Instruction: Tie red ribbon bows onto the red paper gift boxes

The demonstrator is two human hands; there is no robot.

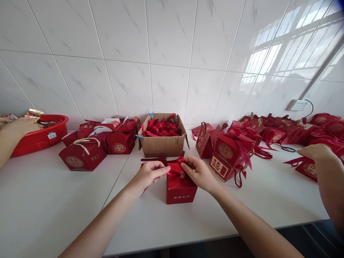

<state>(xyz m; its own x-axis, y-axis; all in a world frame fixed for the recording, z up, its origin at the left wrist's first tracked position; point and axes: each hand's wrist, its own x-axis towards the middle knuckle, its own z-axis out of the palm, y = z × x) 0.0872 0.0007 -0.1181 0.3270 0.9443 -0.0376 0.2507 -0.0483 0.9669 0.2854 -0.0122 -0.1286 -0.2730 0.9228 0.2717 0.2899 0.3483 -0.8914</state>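
Observation:
A small red box [181, 192] with pale lettering on its front stands on the white table in front of me. Red ribbon [175, 169] lies across its top. My left hand [150, 174] pinches the ribbon at the box's upper left, thumb and fingers together. On the upper right, my right hand [198, 172] is closed on another part of the same ribbon. Some dark red ribbon shows behind the box, partly hidden by my left hand.
A cardboard box [162, 146] of red ribbons stands behind. Red gift boxes [119, 142] are at the left, with more stacked boxes [224, 152] at the right. Another person's hand is over a red basket [40, 141]; a hand [317, 152] also shows far right.

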